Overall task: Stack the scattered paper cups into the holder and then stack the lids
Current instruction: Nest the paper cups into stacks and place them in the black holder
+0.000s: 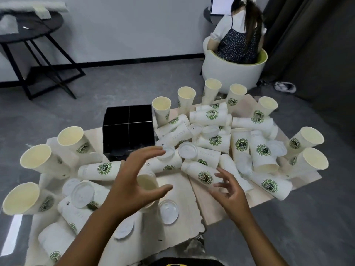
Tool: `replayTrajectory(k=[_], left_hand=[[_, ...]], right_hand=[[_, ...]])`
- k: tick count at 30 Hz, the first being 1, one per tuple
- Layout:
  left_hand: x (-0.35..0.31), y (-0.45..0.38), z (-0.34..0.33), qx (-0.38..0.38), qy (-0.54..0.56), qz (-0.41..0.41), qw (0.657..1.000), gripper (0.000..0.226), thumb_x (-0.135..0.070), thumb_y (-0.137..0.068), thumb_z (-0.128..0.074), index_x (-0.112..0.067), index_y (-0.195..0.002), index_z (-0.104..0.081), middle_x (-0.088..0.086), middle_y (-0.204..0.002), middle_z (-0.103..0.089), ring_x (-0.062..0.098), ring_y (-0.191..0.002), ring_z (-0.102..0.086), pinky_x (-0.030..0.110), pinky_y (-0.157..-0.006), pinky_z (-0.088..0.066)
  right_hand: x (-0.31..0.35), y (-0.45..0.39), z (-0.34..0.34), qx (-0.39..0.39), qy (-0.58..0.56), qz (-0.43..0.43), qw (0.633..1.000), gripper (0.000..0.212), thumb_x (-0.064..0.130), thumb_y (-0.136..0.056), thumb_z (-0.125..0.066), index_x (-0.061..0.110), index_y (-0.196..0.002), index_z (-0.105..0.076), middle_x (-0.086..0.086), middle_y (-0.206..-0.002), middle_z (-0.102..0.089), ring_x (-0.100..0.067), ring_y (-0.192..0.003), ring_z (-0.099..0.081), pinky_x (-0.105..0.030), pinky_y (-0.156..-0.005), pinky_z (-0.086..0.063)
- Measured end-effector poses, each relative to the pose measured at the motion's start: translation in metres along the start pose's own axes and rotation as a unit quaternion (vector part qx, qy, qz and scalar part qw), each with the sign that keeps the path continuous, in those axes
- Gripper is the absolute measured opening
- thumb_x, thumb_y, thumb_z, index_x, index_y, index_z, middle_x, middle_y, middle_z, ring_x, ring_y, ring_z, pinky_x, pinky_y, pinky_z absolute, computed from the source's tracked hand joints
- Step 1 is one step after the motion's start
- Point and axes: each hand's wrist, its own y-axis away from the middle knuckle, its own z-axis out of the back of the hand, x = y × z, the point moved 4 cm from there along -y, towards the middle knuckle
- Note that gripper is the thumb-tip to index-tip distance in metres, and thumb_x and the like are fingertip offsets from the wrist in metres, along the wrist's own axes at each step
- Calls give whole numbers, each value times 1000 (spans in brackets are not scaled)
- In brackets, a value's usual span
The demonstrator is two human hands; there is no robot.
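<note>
While both hands hover above the cardboard sheet (184,223) and hold nothing, the nearest target is an upright paper cup (147,184) that stands just under the left hand (134,181). This hand is spread wide, thumb low and fingers arched high, so that the gap between them frames the open mouth of the cup. The long axis of this cup is close to vertical, with the mouth up, so I judge that a grip from above or from the side would work without turning it first. The right hand (229,191) is also open, with loosely curled fingers, and it is near a lying cup (201,174) whose axis runs from left to right, its bottom towards the left. The left hand is clearly nearer to the upright cup; the right one is nearer to the pile of lying cups (230,135) further back. The black holder (128,131) stands behind the left hand, just beyond its fingertips, and is divided into four compartments. They look dark and I see no cup inside them, though the near ones are partly hidden. So the stacking seems not yet begun. Some cups stand upright along the left edge (35,162) and at the back, all empty. White lids (168,209) lie scattered flat among the cups, not stacked; one lid (187,150) rests on the lying cups.
</note>
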Motion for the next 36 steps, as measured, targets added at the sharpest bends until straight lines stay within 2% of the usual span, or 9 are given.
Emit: replayTrajectory(k=[3, 6, 11, 17, 20, 24, 29, 32, 36], left_hand=[[-21, -31, -46, 36, 11, -26, 999, 73, -29, -75, -94, -29, -138, -57, -13, -142, -59, 18, -136, -55, 38, -111, -45], [-27, -54, -100, 64, 16, -21, 998, 75, -27, -75, -94, -34, -139, -56, -16, -143, -57, 16, -138, -53, 28, -110, -42], [4, -67, -183, 128, -28, 14, 991, 76, -30, -72, -93, -37, -139, -56, -25, -145, -52, 1, -137, -46, 23, -114, -37], [61, -68, -248, 226, -145, 62, 961, 84, -40, -63, -92, -36, -138, -55, -16, -141, -57, 13, -130, -52, 37, -107, -45], [77, -67, -270, 283, -202, 60, 936, 89, -46, -62, -88, -39, -142, -50, -16, -148, -51, 15, -137, -45, 44, -108, -39], [82, -67, -290, 328, -264, 39, 906, 89, -41, -70, -85, -36, -149, -44, -13, -156, -44, 19, -145, -34, 46, -110, -29], [87, -62, -301, 332, -301, 23, 893, 93, -43, -66, -84, -33, -150, -44, -8, -154, -49, 26, -143, -40, 50, -104, -31], [89, -61, -302, 336, -311, 14, 889, 96, -45, -68, -82, -34, -153, -39, -9, -156, -46, 25, -145, -36, 49, -106, -30], [87, -61, -298, 334, -303, 9, 893, 92, -45, -66, -84, -32, -149, -44, -7, -153, -50, 26, -145, -37, 52, -108, -30]], right_hand=[[-8, -12, 33, -16, -6, -4, 1000, 66, 6, -80, -87, 35, -133, -61, 8, -129, -65, -23, -105, -66, -20, -74, -55], [-14, -21, 61, -24, -14, -7, 1000, 68, 6, -80, -87, 39, -132, -60, 12, -130, -65, -18, -103, -66, -20, -70, -53], [-29, -36, 85, 4, 9, -14, 1000, 69, 38, -69, -86, 50, -131, -58, 22, -128, -63, -10, -100, -64, -23, -70, -51], [-44, -52, 86, 71, 66, -11, 995, 75, 49, -63, -81, 45, -134, -57, 26, -130, -55, -12, -94, -66, -17, -74, -46], [-53, -57, 91, 67, 61, -9, 996, 70, 32, -70, -88, 42, -133, -59, 24, -131, -57, -13, -88, -68, -16, -72, -46], [-61, -57, 111, 17, 35, -4, 999, 67, 12, -76, -88, 42, -129, -60, 18, -132, -61, -14, -84, -67, -20, -64, -49], [-66, -51, 136, -42, 17, 3, 999, 65, 24, -74, -84, 42, -130, -57, 14, -132, -63, -18, -89, -67, -27, -62, -52], [-69, -50, 141, -46, 20, 2, 999, 65, 27, -72, -83, 49, -128, -57, 16, -130, -63, -20, -91, -67, -34, -66, -55], [-67, -47, 138, -38, 36, 1, 999, 65, 26, -72, -83, 46, -128, -58, 18, -129, -63, -19, -88, -66, -28, -65, -54]])
